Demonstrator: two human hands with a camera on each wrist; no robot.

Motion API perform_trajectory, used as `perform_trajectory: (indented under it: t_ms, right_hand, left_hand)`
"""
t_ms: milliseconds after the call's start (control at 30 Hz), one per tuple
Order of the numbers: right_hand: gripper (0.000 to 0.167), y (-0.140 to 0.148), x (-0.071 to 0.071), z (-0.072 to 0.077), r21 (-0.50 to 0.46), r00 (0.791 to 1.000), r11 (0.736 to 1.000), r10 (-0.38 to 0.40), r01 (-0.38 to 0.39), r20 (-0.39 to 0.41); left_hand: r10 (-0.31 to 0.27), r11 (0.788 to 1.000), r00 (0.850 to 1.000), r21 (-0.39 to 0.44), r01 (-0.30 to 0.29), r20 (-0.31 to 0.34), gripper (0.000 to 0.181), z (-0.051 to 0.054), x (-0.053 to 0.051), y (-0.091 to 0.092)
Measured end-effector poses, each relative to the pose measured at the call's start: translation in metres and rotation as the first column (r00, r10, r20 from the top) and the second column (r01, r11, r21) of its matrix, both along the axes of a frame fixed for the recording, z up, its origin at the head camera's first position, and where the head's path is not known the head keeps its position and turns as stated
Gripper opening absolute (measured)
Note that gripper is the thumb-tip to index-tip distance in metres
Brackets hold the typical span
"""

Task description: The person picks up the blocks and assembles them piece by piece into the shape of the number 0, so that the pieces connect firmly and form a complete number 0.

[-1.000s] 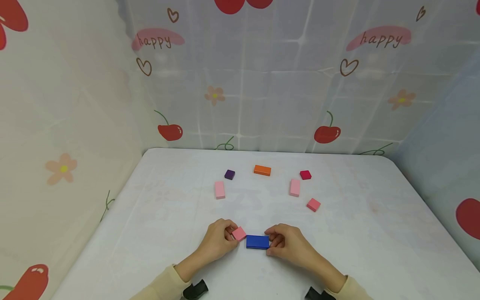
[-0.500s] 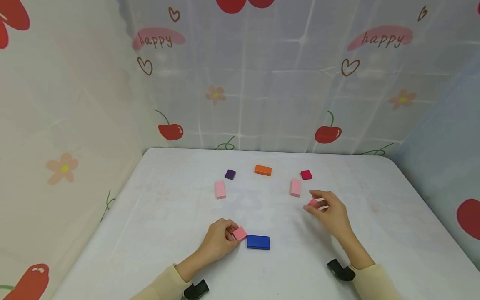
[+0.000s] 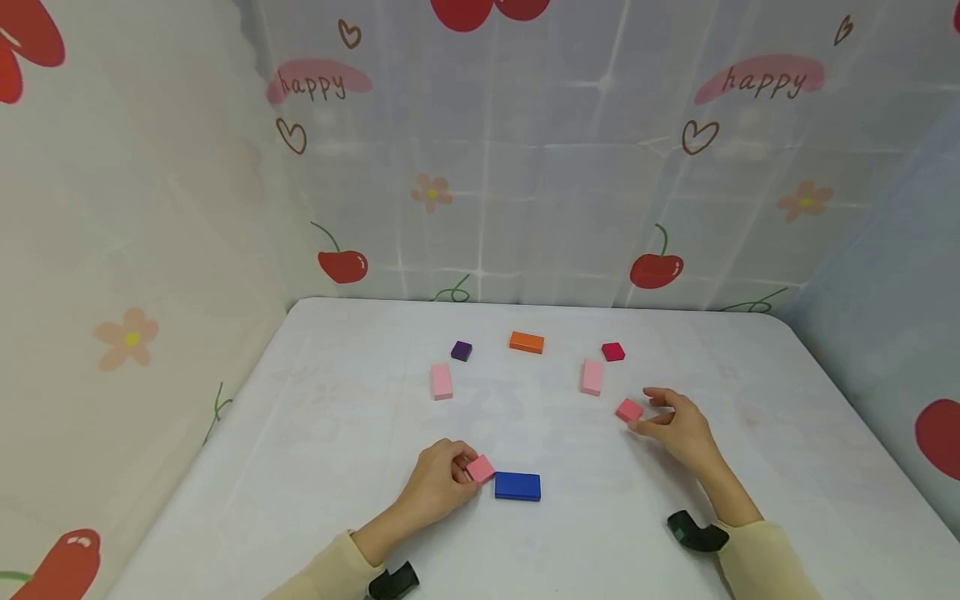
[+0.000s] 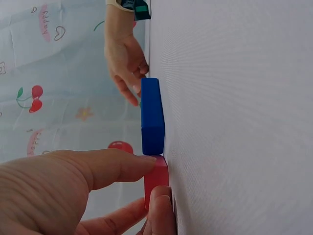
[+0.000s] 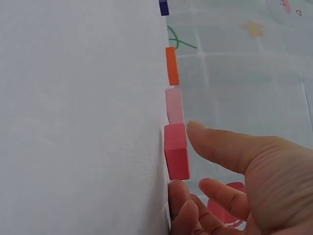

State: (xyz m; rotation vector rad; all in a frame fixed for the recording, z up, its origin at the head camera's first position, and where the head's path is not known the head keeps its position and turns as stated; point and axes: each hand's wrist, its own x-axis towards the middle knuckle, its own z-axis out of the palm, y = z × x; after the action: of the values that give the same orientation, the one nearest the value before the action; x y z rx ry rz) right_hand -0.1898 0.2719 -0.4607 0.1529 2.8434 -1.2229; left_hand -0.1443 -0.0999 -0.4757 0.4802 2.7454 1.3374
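Observation:
My left hand point(image 3: 437, 482) pinches a coral-pink block point(image 3: 481, 469) between thumb and fingers, down on the table. A corner of that block meets the left end of the blue rectangular block point(image 3: 517, 487), which lies flat. At the right, my right hand point(image 3: 684, 433) is spread around a second coral-pink block point(image 3: 628, 410). In the right wrist view, the thumb is just off that block point(image 5: 177, 152) and the other fingers lie beyond its near end, with no grip on it.
Farther back on the white table point(image 3: 360, 417) lie a dark purple block point(image 3: 461, 351), an orange block point(image 3: 527, 342), a crimson block point(image 3: 612, 352), and two pale pink blocks, one left point(image 3: 442, 382) and one right point(image 3: 591, 377). A printed curtain point(image 3: 525, 167) stands behind the table.
My right hand left the blue block and reached to the coral-pink block at the right, then drew slightly right with its fingers wider apart. My left hand kept its hold in place.

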Motion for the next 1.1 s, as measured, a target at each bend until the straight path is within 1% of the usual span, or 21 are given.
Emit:
perform_trajectory:
  t_ms: [200,367,700,900,1100]
  right_hand:
    - [0.058,0.000,0.000,-0.013,0.034,0.997,0.999,-0.018,0.021,-0.075]
    - [0.050,-0.002,0.000,-0.018,0.054,0.993,0.998,-0.029,0.035,-0.111]
    - [0.040,-0.001,-0.002,-0.023,0.085,0.985,0.996,-0.022,0.037,-0.169]
    - [0.038,-0.005,-0.001,-0.020,0.097,0.983,0.995,-0.015,0.034,-0.185]
    - [0.038,-0.014,0.003,-0.017,0.078,0.980,0.997,0.020,-0.004,-0.200]
  left_hand:
    - [0.000,1.000,1.000,0.000,0.000,0.002,0.027,-0.001,0.000,0.001]
    - [0.002,1.000,1.000,-0.002,-0.002,-0.002,0.027,-0.001,0.000,0.001]
    - [0.005,1.000,1.000,-0.006,-0.005,0.008,0.028,0.000,0.001,0.000]
    - [0.004,1.000,1.000,-0.012,-0.004,0.002,0.028,0.000,0.001,0.000]
    - [0.005,1.000,1.000,-0.017,-0.005,-0.012,0.027,0.002,0.001,0.001]
